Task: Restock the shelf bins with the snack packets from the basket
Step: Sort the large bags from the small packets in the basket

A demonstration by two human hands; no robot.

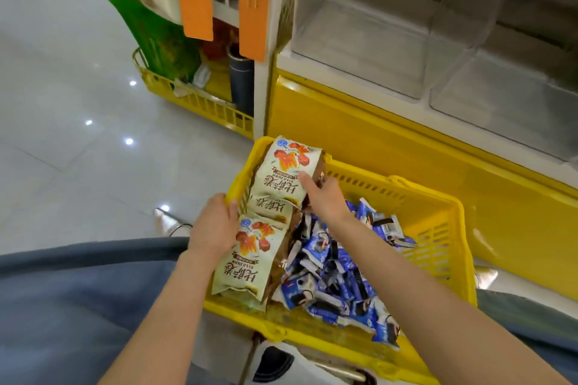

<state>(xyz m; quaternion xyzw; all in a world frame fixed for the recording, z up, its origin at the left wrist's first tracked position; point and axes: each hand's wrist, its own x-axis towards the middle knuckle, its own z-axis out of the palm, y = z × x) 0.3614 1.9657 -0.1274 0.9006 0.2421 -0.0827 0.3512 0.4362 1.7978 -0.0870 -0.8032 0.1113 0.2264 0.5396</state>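
Head view: the yellow basket [438,228] sits below the clear shelf bins [359,40]. The right hand [323,198] pinches the far cream packet [283,166], thumb on its face. The left hand [214,225] grips the left edge of the near cream packet [247,262]. Both packets stand at the basket's left side, beside the blue packets [331,275].

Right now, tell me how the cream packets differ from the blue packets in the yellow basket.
The cream packets are large; the blue packets are much smaller. Cream packets show a red-orange picture; blue packets are blue and white. Cream packets overlap in a row along one side of the yellow basket; blue packets lie in a loose heap. The left hand and right hand hold cream packets; neither touches blue packets. Both kinds sit in that basket.
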